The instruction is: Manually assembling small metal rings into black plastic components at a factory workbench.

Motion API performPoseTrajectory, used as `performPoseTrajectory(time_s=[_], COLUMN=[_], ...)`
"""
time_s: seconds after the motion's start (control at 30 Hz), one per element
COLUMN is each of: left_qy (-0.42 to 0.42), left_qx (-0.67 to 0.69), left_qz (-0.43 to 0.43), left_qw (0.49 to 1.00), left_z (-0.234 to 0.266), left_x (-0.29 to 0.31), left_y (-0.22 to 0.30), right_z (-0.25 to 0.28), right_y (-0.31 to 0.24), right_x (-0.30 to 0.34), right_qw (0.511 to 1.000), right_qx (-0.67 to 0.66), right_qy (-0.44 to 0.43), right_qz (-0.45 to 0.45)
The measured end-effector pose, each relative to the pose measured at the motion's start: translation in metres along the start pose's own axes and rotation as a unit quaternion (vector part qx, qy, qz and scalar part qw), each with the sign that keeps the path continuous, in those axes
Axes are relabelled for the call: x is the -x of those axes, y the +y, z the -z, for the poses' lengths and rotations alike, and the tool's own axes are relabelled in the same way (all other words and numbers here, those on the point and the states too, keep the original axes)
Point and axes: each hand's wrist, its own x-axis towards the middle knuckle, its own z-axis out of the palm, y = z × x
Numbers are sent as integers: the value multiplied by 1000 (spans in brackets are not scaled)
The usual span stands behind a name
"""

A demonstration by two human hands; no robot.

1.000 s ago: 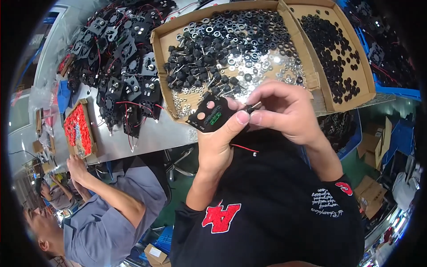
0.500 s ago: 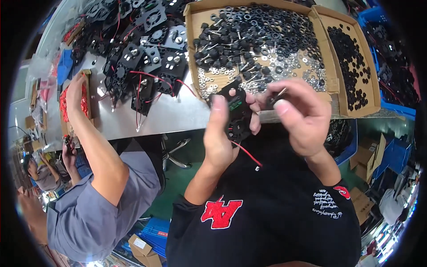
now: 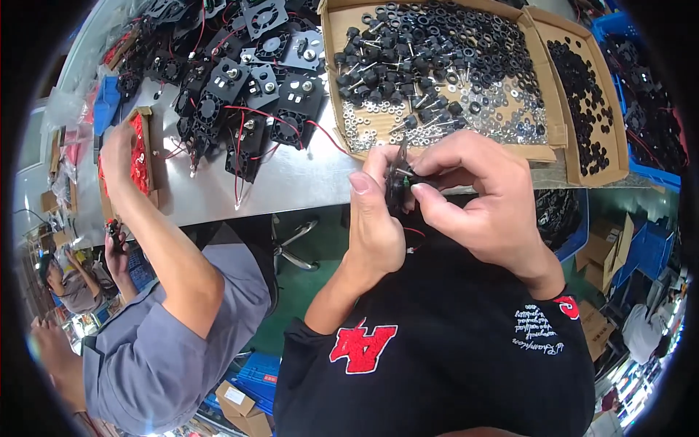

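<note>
My left hand point(image 3: 377, 229) grips a black fan panel point(image 3: 395, 188), which is turned nearly edge-on in front of my chest. A bit of green shows on its face, and a short red lead with a white plug point(image 3: 411, 250) hangs below. My right hand point(image 3: 486, 200) is closed, thumb and fingers pinching a small black part with a metal pin point(image 3: 421, 179) against the panel's face. My fingers partly cover that part, so whether its pin sits in a hole cannot be seen.
Before me is a cardboard tray point(image 3: 557, 136) of black pinned parts, rings, nuts and washers; a second tray point(image 3: 617, 164) holds small black pieces. Fan panels point(image 3: 291, 116) with red wires pile up at left. A co-worker's hand point(image 3: 116, 156) reaches over a box of red pieces point(image 3: 138, 149).
The panel has turned from face-up to nearly edge-on. My right hand has come left, bringing the small black part to the panel. The co-worker's hand has shifted slightly left and down.
</note>
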Motion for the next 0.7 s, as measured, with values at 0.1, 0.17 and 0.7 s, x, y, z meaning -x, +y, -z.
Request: performPoseTrajectory(time_s=[0.1,0.17,0.7], left_qy=[16,14,-27], left_qx=[-23,9,-28], left_qz=[-7,21,1], left_qw=[1000,1000,999], left_z=[0,2,1], left_x=[-1,-1,4], left_y=[1,-1,16], right_z=[1,3,-9], right_y=[1,2,14], right_x=[-2,-6,-3], right_qw=[999,996,983], right_qx=[23,49,23], right_qy=[-5,-11,77], right_qz=[27,75,166])
